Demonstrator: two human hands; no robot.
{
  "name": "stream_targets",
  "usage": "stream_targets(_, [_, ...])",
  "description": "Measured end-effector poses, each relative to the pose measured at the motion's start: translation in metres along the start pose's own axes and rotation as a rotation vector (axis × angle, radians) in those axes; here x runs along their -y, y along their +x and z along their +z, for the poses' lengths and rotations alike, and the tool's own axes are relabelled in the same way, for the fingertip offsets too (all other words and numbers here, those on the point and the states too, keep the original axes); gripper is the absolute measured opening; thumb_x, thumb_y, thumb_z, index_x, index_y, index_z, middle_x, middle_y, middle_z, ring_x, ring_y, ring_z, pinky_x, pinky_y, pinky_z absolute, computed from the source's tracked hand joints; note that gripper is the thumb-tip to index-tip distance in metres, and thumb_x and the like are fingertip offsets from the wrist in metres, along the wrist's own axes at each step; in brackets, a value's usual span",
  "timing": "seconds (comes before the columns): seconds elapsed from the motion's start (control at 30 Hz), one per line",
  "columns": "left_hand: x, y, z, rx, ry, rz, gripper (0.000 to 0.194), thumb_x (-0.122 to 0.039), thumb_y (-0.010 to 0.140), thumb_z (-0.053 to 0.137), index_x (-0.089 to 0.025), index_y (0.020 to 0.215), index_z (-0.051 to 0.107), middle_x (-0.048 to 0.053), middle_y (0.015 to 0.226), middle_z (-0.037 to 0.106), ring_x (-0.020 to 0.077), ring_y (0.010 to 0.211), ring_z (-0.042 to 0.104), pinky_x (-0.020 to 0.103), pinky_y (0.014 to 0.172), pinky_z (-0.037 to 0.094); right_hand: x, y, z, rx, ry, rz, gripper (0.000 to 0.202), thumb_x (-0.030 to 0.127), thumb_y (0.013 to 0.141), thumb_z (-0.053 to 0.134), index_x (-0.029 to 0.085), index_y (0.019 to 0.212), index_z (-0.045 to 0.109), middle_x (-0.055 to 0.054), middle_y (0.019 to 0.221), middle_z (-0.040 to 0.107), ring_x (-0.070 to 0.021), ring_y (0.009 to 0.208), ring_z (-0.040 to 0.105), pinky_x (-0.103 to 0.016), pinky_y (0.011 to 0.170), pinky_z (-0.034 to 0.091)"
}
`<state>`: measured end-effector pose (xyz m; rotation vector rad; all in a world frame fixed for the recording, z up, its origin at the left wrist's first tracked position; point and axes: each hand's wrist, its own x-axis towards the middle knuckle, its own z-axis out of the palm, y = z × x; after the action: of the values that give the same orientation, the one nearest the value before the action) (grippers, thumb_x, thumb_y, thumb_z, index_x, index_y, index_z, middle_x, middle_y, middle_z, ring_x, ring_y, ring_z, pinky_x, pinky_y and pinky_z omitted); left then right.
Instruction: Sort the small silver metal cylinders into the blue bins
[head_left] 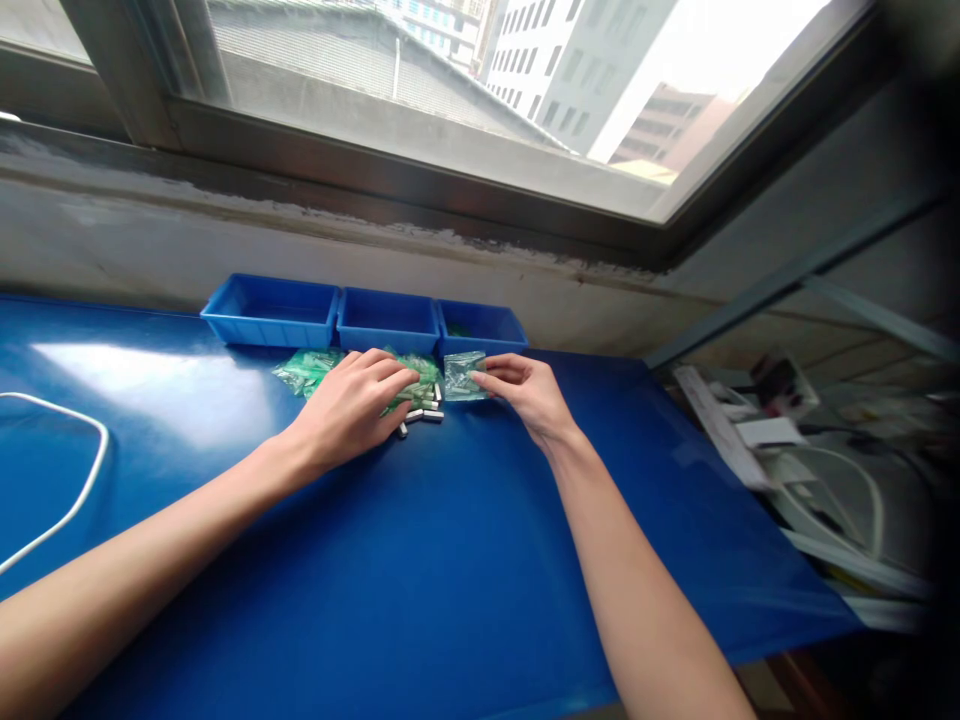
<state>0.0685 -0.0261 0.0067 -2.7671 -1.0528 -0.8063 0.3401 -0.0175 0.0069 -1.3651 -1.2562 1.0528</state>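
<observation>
My right hand (pixel 525 393) pinches the right edge of a small clear plastic bag (pixel 463 378) with a green tint. Over a heap of green-tinted plastic bags (pixel 306 372) lies my left hand (pixel 365 400), palm down, its fingers reaching the small black and white pieces (pixel 430 415) beside the heap. Its fingertips are partly hidden, and I cannot make out whether they grip a piece. The pieces lie just left of the bag in my right hand.
Three blue bins stand against the wall: left (pixel 277 300), middle (pixel 388 315) and right (pixel 482 325), the last with something green inside. A white cable (pixel 97 460) curves over the blue table (pixel 450 580) at left. Cluttered items and cables (pixel 817 480) sit beyond its right edge.
</observation>
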Motion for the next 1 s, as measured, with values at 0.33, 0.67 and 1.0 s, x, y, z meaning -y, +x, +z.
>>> stream_targets(0.33, [-0.006, 0.003, 0.002, -0.102, -0.217, -0.067, 0.035, -0.04, 0.098, 0.066, -0.012, 0.116, 0.075, 0.013, 0.107, 0.078, 0.0319, 0.117, 0.063, 0.046, 0.097, 0.055, 0.012, -0.011, 0.012, 0.163, 0.188, 0.009, 0.033, 0.039, 0.066, 0.094, 0.021, 0.089, 0.079, -0.003, 0.087, 0.077, -0.0137, 0.076, 0.069, -0.025, 0.067, 0.054])
stream_targets(0.67, [-0.011, 0.013, -0.014, -0.149, -0.694, -0.474, 0.027, -0.044, 0.09, 0.07, -0.019, 0.086, 0.082, 0.007, 0.098, 0.081, 0.0251, 0.099, 0.073, 0.034, 0.089, 0.054, 0.026, -0.024, 0.026, 0.307, 0.276, -0.023, 0.028, 0.032, 0.071, 0.092, 0.023, 0.096, 0.083, -0.004, 0.096, 0.079, -0.0152, 0.083, 0.069, -0.028, 0.073, 0.058])
stream_targets(1.0, [-0.011, 0.013, -0.017, -0.14, -0.724, -0.561, 0.034, -0.05, 0.089, 0.07, -0.018, 0.09, 0.08, 0.007, 0.097, 0.082, 0.0257, 0.092, 0.075, 0.033, 0.083, 0.055, 0.027, -0.024, 0.025, 0.303, 0.187, -0.049, 0.032, 0.037, 0.072, 0.09, 0.022, 0.099, 0.082, -0.005, 0.098, 0.08, -0.0176, 0.083, 0.071, -0.031, 0.075, 0.059])
